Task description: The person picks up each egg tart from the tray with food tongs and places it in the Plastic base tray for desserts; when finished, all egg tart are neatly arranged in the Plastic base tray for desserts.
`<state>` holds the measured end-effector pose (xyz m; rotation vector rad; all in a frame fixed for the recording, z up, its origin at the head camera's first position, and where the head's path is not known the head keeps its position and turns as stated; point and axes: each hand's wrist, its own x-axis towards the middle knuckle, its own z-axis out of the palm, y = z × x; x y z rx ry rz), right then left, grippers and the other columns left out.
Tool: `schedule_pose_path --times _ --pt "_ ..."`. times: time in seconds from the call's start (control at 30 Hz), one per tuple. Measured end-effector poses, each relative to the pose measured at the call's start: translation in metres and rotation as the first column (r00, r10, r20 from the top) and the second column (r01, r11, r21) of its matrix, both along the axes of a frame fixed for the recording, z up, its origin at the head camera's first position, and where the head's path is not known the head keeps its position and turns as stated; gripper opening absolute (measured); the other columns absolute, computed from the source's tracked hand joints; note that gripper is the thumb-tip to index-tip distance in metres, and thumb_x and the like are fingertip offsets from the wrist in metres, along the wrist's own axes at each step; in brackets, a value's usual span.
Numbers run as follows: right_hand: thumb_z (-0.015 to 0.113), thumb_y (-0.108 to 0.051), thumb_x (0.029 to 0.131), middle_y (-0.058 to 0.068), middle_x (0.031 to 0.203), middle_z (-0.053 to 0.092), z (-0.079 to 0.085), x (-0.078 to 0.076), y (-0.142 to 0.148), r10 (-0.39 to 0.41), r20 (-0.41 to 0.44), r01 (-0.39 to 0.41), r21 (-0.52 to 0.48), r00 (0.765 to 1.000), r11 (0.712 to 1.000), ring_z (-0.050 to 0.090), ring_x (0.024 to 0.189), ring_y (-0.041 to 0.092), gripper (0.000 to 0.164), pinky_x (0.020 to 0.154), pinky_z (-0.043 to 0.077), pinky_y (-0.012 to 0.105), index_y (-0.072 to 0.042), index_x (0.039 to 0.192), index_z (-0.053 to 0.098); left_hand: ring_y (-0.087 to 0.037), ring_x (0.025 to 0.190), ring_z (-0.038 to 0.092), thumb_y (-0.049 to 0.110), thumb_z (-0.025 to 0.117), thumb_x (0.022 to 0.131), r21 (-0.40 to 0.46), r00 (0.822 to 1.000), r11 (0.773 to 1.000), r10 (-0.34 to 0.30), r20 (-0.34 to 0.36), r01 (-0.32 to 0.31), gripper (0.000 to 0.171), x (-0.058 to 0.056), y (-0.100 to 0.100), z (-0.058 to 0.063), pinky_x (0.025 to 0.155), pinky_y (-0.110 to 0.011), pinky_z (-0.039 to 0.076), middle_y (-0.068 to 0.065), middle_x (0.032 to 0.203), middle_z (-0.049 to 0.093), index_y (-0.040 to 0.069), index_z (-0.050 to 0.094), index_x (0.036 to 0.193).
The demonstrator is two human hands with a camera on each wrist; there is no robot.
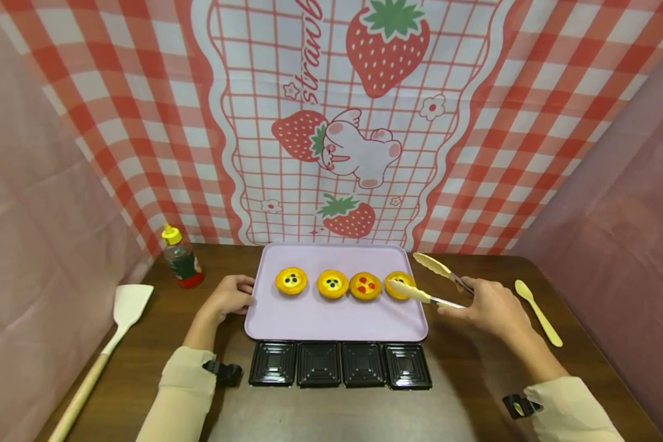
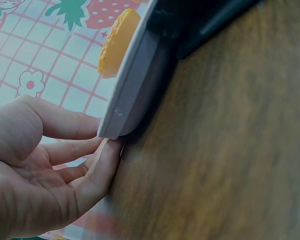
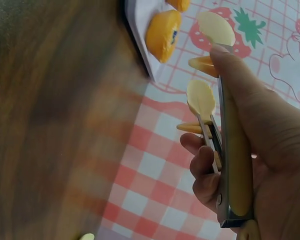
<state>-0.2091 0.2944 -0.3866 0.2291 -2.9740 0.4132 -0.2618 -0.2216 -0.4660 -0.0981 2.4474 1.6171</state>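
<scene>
My left hand [image 1: 233, 296] grips the left rim of a lilac tray [image 1: 331, 325]; in the left wrist view its fingers [image 2: 72, 125] pinch the tray's edge from both sides. Several egg tarts lie in a row on the tray. One tart [image 1: 365, 286] has red dots on top, while the others, such as the leftmost tart [image 1: 291, 281], carry dark blue ones. A pair of tongs [image 3: 235, 160] is held in my right hand [image 1: 494, 307], its arms spread apart. One cream tip overlaps the rightmost tart [image 1: 396, 275] in the head view; the other is beyond the tray's right edge.
Several black square plastic trays [image 1: 318, 363] line the lilac tray's near side. To the left are a yellow-capped bottle [image 1: 183, 258] and a long-handled white spatula [image 1: 128, 307]. A pale yellow spoon [image 1: 538, 313] lies at the right. A strawberry-print cloth [image 1: 309, 209] hangs behind.
</scene>
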Motion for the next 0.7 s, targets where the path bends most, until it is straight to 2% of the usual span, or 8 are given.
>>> schedule_pose_path --times 0.13,0.3,0.5,0.7 --pt "0.077 -0.074 0.064 0.001 0.077 0.061 -0.004 0.000 -0.003 -0.009 0.058 0.008 0.022 0.998 1.000 0.053 0.066 0.022 0.081 0.050 0.041 0.038 -0.011 0.113 0.069 -0.024 0.076 0.060 -0.007 0.067 0.078 0.022 1.000 1.000 -0.013 -0.011 0.013 0.050 0.001 0.000 0.002 0.061 -0.036 0.059 -0.023 0.102 0.055 -0.015 0.051 0.126" --pt "0.079 -0.068 0.066 0.001 0.080 0.064 -0.009 -0.001 -0.006 -0.017 0.102 0.012 0.046 0.995 0.999 0.055 0.067 0.022 0.085 0.052 0.044 0.041 -0.009 0.126 0.066 -0.024 0.073 0.059 -0.007 0.068 0.078 0.040 0.999 0.998 -0.039 -0.026 0.040 0.050 0.002 -0.002 0.003 0.059 -0.035 0.058 -0.022 0.098 0.054 -0.017 0.050 0.124" --pt "0.081 -0.062 0.069 0.002 0.079 0.062 -0.013 -0.004 -0.008 -0.017 0.128 0.008 0.068 0.992 0.998 0.054 0.067 0.023 0.079 0.052 0.044 0.043 -0.007 0.124 0.067 -0.024 0.077 0.059 -0.009 0.066 0.080 0.017 1.000 1.000 -0.002 0.013 0.001 0.052 0.003 0.002 0.004 0.061 -0.036 0.058 -0.025 0.106 0.054 -0.015 0.050 0.129" --pt "0.082 -0.058 0.070 0.000 0.075 0.059 -0.017 -0.006 -0.010 0.006 0.120 -0.015 0.072 0.993 0.997 0.053 0.064 0.024 0.069 0.051 0.043 0.044 -0.010 0.118 0.069 -0.023 0.076 0.058 -0.009 0.066 0.080 0.019 1.000 1.000 0.000 0.022 -0.001 0.052 0.003 0.001 0.005 0.060 -0.035 0.058 -0.025 0.106 0.054 -0.015 0.050 0.129"
